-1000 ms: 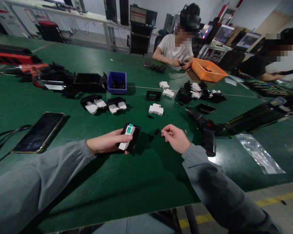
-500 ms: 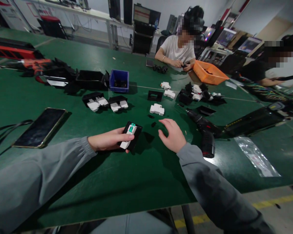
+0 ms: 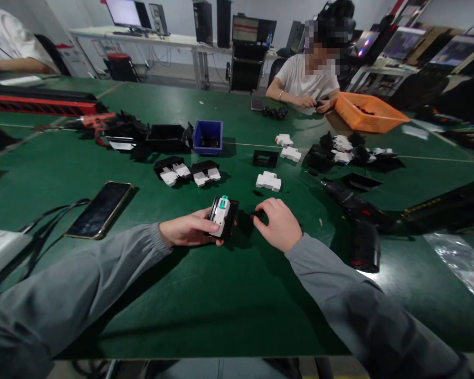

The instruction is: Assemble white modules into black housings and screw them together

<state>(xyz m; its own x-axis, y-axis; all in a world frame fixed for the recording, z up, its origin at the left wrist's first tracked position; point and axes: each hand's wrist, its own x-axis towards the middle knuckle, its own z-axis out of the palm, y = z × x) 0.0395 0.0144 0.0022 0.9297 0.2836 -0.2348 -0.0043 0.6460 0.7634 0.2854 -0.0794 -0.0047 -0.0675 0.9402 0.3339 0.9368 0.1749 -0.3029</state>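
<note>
My left hand [image 3: 191, 227] is closed around a white circuit breaker [image 3: 220, 217] with a green tab, set in a black plastic housing [image 3: 231, 218]; the thumb presses on its front. To its right, my right hand [image 3: 278, 223] is low over the table, thumb and forefinger closed on a small black plastic piece [image 3: 257, 214] that is partly hidden by the fingers. Another small black piece [image 3: 257, 193] lies just beyond that hand. Farther off are a loose white breaker [image 3: 268, 181] and a black frame [image 3: 265, 158] with a rectangular opening.
A phone [image 3: 100, 210] lies left on the green table [image 3: 205, 305]. Black housings with white breakers [image 3: 171, 171], a blue bin [image 3: 207, 138] and an orange basket [image 3: 369, 113] are farther back. A power drill [image 3: 353, 210] rests at right. Across the table sits a co-worker [image 3: 308, 79].
My right hand has lowered, and its fingertips have closed on the small black piece. My left hand keeps the breaker and housing, turned slightly more upright. The view has swung left.
</note>
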